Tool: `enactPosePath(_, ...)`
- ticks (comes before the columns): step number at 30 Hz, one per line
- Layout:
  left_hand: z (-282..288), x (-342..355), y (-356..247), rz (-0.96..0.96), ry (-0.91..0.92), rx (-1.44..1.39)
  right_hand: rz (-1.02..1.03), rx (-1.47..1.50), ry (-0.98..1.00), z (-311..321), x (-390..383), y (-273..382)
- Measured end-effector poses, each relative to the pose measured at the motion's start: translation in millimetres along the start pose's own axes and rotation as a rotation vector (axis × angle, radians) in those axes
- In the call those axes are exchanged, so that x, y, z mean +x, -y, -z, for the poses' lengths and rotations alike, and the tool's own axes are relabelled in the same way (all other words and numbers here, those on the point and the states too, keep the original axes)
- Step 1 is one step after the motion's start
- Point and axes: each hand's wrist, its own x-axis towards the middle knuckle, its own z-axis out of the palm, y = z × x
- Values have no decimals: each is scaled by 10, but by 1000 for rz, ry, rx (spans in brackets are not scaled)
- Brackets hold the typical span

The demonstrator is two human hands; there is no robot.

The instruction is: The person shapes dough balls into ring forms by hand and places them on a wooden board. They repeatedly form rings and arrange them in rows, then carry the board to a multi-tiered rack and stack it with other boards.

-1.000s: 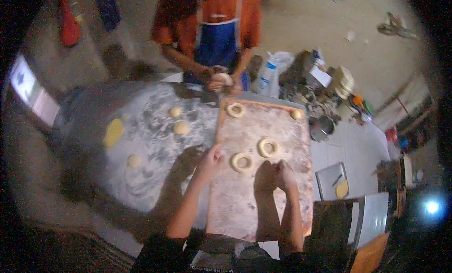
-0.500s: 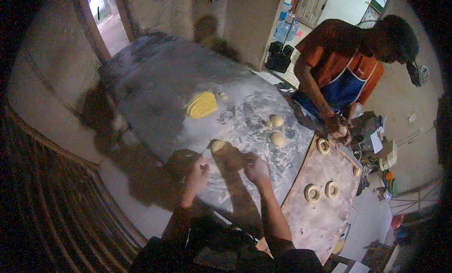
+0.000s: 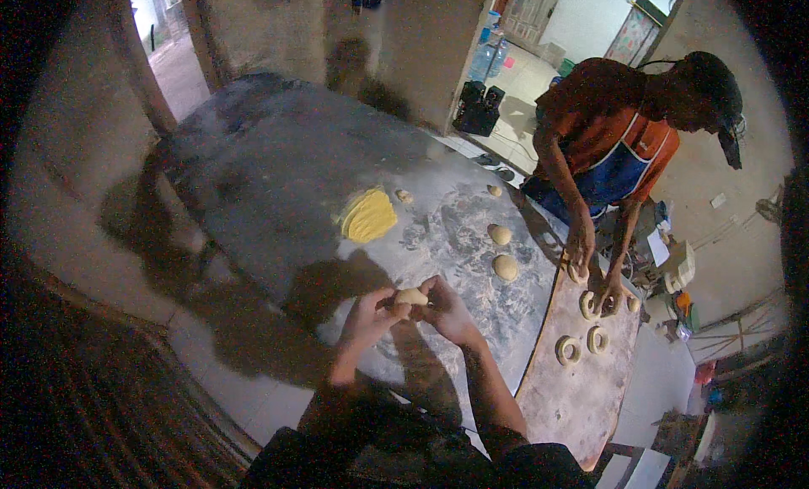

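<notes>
Between my two hands is a pale piece of dough (image 3: 411, 297), raised a little over the floured table. My left hand (image 3: 369, 319) grips its left end with bent fingers, and my right hand (image 3: 447, 312) pinches the right end. Beyond my hands lies a flat yellow slab of dough (image 3: 369, 216) with a small dough scrap (image 3: 404, 196) beside it. Farther right on the flour sit two round dough balls, one (image 3: 505, 267) nearer and one (image 3: 500, 234) behind it, plus a smaller dough lump (image 3: 494, 190) near the far edge.
A wooden board (image 3: 556, 413) at the right carries several dough rings (image 3: 569, 350) and a small dough ball (image 3: 634, 304). A co-worker (image 3: 615, 143) in an orange shirt and blue apron leans over it, both hands at the rings. The dark table (image 3: 278, 143) stretches toward the wall.
My hands have come together and now hold the dough piece that lay on the table. The co-worker's hands have moved down onto the board, where another ring now lies.
</notes>
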Motion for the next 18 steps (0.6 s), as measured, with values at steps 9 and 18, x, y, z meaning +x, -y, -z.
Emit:
enactPosePath(9, -266, 46, -248, -232, -185, 397, 362, -424, -526, -358, 276, 0)
enactPosePath(18, -379, -44, -249, -41, -35, -835, -8, 479, -81, -99, -212, 159)
